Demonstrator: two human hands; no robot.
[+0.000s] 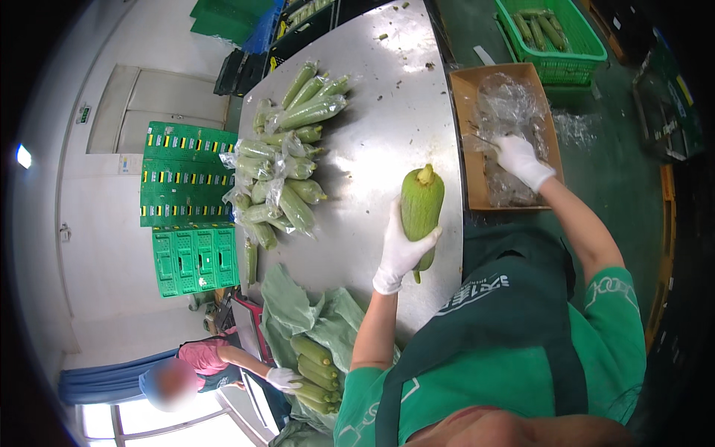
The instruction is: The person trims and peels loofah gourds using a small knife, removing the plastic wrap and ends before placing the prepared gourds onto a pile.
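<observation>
My left hand (405,246), in a white glove, grips a thick green loofah gourd (423,204) by its lower part, above the steel table's (357,223) near edge. The stem end of the gourd points away from me. To the right, my gloved right hand (522,159) is over a cardboard box (553,128) that contains crumpled clear plastic (505,98). A thin, dark tool (485,139) sticks out from its fingers; whether it is a knife or scissors I cannot tell. Several loofahs in clear bags (313,112) lie piled on the table's far side.
At left, a co-worker's gloved hand (284,380) touches unwrapped loofahs (315,363) on a green sack (290,302). A green basket (564,61) with loofahs stands beyond the box. Green crates (187,173) are stacked by the wall. Small scraps (382,37) dot the tabletop.
</observation>
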